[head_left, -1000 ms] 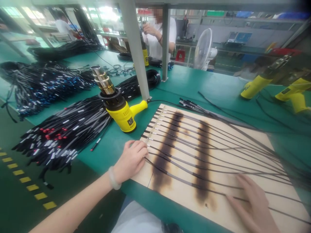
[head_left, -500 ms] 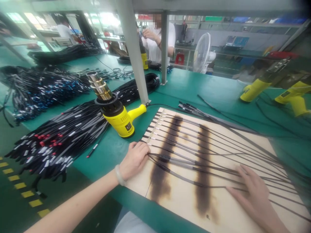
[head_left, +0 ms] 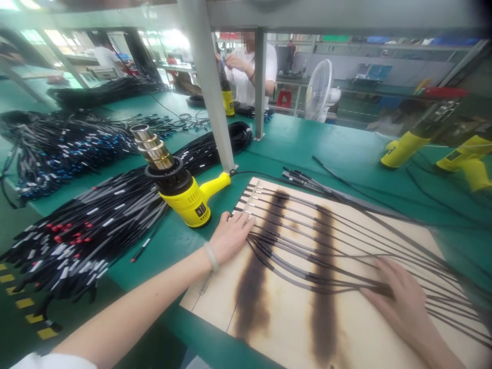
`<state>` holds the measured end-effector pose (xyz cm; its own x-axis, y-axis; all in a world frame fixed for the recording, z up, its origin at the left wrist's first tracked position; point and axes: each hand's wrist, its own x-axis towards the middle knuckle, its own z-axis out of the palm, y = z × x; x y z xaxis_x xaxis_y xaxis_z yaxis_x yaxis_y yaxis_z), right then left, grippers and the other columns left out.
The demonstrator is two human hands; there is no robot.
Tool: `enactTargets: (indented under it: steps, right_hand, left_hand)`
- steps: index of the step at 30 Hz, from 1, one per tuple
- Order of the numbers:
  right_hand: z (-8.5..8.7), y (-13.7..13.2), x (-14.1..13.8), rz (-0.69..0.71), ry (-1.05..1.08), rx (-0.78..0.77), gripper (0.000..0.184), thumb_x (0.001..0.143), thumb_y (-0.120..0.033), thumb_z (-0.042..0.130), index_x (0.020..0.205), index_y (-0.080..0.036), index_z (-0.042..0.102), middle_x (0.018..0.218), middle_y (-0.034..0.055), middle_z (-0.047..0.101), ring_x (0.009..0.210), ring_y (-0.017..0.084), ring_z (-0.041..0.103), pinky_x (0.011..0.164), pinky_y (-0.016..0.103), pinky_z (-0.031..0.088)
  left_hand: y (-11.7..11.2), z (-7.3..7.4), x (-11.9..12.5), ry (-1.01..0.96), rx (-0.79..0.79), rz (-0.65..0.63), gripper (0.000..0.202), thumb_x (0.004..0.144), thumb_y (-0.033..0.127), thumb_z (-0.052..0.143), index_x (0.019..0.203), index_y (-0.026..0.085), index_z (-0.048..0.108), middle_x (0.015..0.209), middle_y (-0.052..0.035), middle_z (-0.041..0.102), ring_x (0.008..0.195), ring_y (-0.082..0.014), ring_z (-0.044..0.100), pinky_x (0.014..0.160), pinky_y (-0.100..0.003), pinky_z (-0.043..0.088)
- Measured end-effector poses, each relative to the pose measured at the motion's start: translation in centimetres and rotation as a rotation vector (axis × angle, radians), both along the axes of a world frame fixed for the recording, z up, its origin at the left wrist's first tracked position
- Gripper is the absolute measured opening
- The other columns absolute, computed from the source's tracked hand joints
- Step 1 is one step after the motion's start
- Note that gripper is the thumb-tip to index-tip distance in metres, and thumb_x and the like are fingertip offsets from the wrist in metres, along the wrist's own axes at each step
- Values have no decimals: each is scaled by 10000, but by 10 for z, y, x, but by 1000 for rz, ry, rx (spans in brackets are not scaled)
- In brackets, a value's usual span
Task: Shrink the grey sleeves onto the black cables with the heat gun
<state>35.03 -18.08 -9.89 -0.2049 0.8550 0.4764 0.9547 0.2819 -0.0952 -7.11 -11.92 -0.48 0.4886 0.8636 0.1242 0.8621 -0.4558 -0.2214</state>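
Several thin black cables [head_left: 295, 266] with thicker grey sleeve sections run across a pale wooden board [head_left: 284, 328] marked by two dark scorched bands. My left hand [head_left: 234, 233] is closed over the near cables at the slotted strip [head_left: 251, 197] on the board's left edge; its fingertips hide their ends. Farther back, other cables lie spaced apart in the strip. On the right, my right hand [head_left: 403, 297] rests low over the board, the near cables bunched between its thumb and fingers.
A yellow heat gun [head_left: 186, 200] stands nozzle up beside the board. Bundles of cables [head_left: 92, 225] cover the left table. Two more yellow heat guns [head_left: 407, 148] are at right. A metal post [head_left: 215, 97] rises behind the board. Beyond it are a person [head_left: 246, 72] and a white fan [head_left: 321, 89].
My left hand has moved up along the board's left edge, gathering more cables. The near cables now bunch closer together, and my right hand stays in about the same place.
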Motion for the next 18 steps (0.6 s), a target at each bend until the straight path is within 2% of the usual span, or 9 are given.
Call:
enactTargets:
  steps: [5,8,11,15,18]
  right_hand:
    - [-1,15,3,1,-6,19,606,816,-621,389,1232,-183,432,1279,118,450,1101,322,461,863,433,386]
    - [0,20,1,-19,-2,-4,616,826,-630,360,1257,-193,412,1297,115,436,1106,316,459,862,434,375]
    - [0,22,-1,-43,3,-34,612,835,-629,343,1271,-204,401,1320,104,418,1133,310,439,891,435,351]
    - [-4,26,2,-32,-5,-22,599,830,-622,365,1263,-210,407,1304,92,438,1106,293,459,879,413,353]
    - [-5,30,5,-22,-13,-9,595,824,-628,367,1246,-212,420,1276,90,464,1091,290,468,866,413,353]
  left_hand:
    - [16,-9,2,46,5,-75,93,805,89,434,849,148,490,871,-83,527,874,-235,470,731,-404,299]
    - [19,-16,-5,3,19,-107,127,829,63,382,816,147,476,839,-79,533,841,-222,479,747,-397,305]
    - [17,-19,-13,-143,53,-100,178,823,36,337,848,147,475,844,-68,550,829,-197,488,813,-405,298]
    - [18,-8,-11,-275,153,-139,237,820,13,290,878,146,477,793,-42,562,781,-166,497,876,-406,279]
    - [28,5,-5,-185,160,-142,229,827,15,293,843,146,480,736,-39,553,734,-172,486,790,-378,297]
